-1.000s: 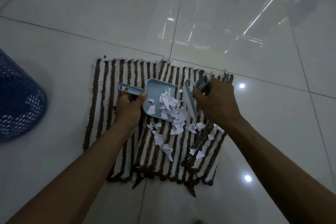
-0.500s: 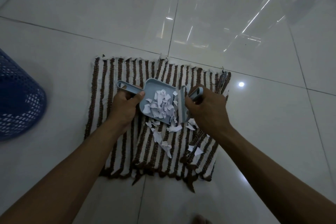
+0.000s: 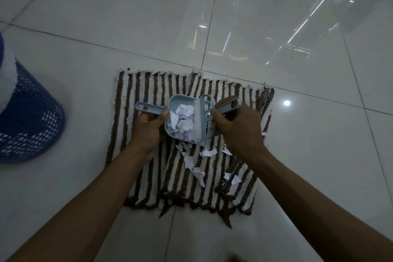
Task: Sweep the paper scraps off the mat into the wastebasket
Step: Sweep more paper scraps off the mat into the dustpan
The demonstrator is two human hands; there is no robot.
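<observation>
Paper scraps [image 3: 184, 120] lie mostly heaped in the light blue dustpan [image 3: 173, 100], at the centre of the striped mat [image 3: 131, 95]. Loose scraps [image 3: 209, 152] are scattered over the mat's near half, off the pan's open mouth and on toward the mat's near right corner.

The pan's handle points at the mat's left edge. The left hand [image 3: 146, 130] holds it, fingers curled round and thumb on top. The hand brush [image 3: 201, 117] stands across the pan's mouth, its head running from the mat's far side toward its near side and penning the heap in. The right hand [image 3: 236, 132] grips its handle, which points toward the mat's right edge.

The blue mesh wastebasket [image 3: 29, 119] stands on the tiled floor [image 3: 212, 17], well apart from the mat's left edge.

Judgement: the left hand, carrying the pan, is the nearer to the wastebasket, so the load would travel leftward. The loose scraps call for a further stroke toward the pan's mouth. Risk: a pan tipped mouth-down in transit would spill.
</observation>
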